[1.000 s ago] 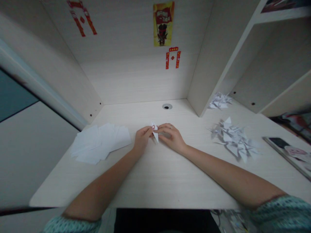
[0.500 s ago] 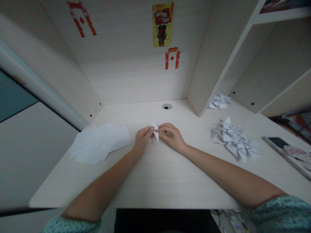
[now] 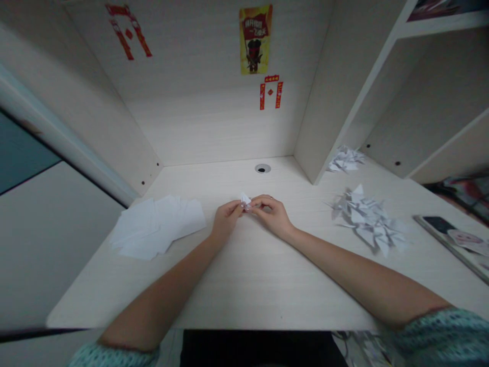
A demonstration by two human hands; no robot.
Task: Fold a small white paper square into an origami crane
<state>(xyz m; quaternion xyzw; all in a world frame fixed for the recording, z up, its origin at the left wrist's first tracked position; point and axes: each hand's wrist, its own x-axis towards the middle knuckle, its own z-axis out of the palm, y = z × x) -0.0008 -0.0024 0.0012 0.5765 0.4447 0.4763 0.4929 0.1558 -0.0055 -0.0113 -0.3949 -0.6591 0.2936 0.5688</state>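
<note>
Both my hands meet at the middle of the pale wooden desk [image 3: 244, 285]. My left hand [image 3: 226, 220] and my right hand [image 3: 272, 214] pinch a small folded white paper piece [image 3: 245, 199] between their fingertips. Only its upper tip shows above the fingers; the rest is hidden. A ring sits on a finger of my right hand. A loose stack of white paper sheets [image 3: 156, 227] lies to the left of my left hand.
A pile of folded white paper figures [image 3: 369, 221] lies at the right, with a smaller heap [image 3: 346, 159] in the shelf compartment behind it. A phone and a printed booklet [image 3: 454, 239] rest at the far right. A cable hole [image 3: 262, 168] sits near the back wall.
The paper piece, which stood out long and pointed between my fingers, is now folded down, so only a short tip shows. My hands have stayed in place.
</note>
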